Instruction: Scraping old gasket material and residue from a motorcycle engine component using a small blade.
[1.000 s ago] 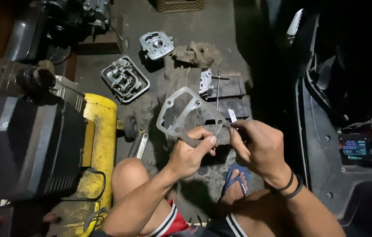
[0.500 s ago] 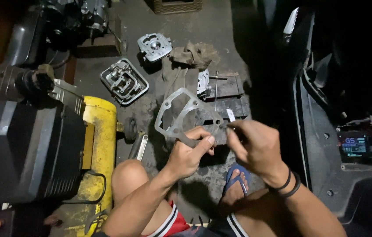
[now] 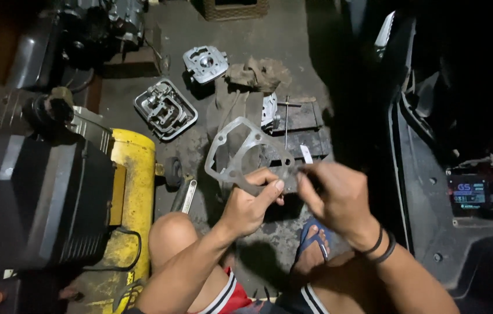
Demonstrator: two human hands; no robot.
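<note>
A thin grey gasket [image 3: 240, 152] with a large round hole and small bolt holes is held up in front of me. My left hand [image 3: 250, 202] pinches its near edge between thumb and fingers. My right hand [image 3: 332, 195], with dark bands on the wrist, grips a small blade [image 3: 307, 156] at the gasket's right edge; the blade tip sticks up above my fingers. Behind the gasket, dark metal blocks [image 3: 298, 131] lie on the concrete floor.
A yellow compressor tank [image 3: 132, 192] with a black motor [image 3: 31, 197] sits at the left. A metal cover [image 3: 165, 109], a cylinder head [image 3: 204, 63] and a rag [image 3: 258, 72] lie ahead. A wrench [image 3: 183, 196] lies by my knee. A scooter body [image 3: 432, 174] stands at the right.
The gasket and both hands stay together, shifting only slightly; my right hand has worked a little along the gasket's right edge.
</note>
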